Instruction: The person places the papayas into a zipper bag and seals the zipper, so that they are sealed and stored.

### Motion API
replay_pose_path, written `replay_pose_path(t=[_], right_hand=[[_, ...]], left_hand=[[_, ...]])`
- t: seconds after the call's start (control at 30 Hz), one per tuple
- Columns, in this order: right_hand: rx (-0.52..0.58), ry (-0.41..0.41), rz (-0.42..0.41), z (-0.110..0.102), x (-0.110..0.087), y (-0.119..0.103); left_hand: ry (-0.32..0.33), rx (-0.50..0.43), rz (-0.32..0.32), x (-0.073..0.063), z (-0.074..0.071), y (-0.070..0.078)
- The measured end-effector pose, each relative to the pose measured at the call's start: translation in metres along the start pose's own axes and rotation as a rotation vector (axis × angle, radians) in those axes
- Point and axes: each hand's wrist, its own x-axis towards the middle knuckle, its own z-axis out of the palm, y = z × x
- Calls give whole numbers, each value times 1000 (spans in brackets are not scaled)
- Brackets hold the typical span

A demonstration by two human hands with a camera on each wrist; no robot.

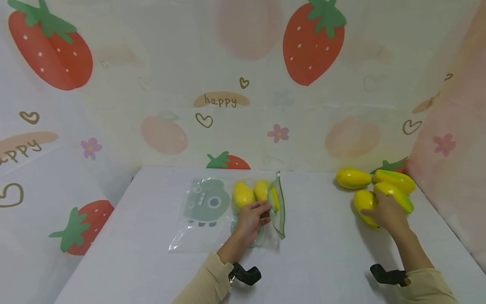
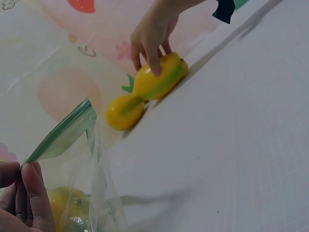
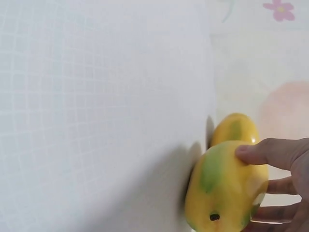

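Note:
A clear zip bag [image 1: 282,211] with a green seal and a green cartoon print lies on the white table. Its opening faces right. My left hand [image 1: 248,221] pinches the bag near that opening; in the left wrist view, thumb and fingers hold the green zip edge [image 2: 60,130]. Yellow mangoes [image 1: 243,195] are inside the bag, partly covered by hand and print. At the right, my right hand [image 1: 389,213] grips a yellow-green mango [image 1: 364,204] from above. The right wrist view shows the thumb across this mango [image 3: 217,186], its dark stem end facing the camera.
Several more mangoes [image 1: 353,178] lie close around the right hand, near the table's back right corner. The white table [image 1: 322,253] meets a strawberry-print backdrop [image 1: 228,135] at the back and sides. Black wrist mounts [image 1: 247,274] sit at both cuffs.

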Motion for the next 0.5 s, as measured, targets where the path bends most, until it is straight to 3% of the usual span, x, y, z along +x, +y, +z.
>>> replay_pose_path(t=[0.23,0.5], right_hand=[[54,43,-16,5,-1,3],[133,11,-48,5,1,-6]], left_hand=[[0,3,-5,1,0,-1],[3,10,-2,2,1,-1]])
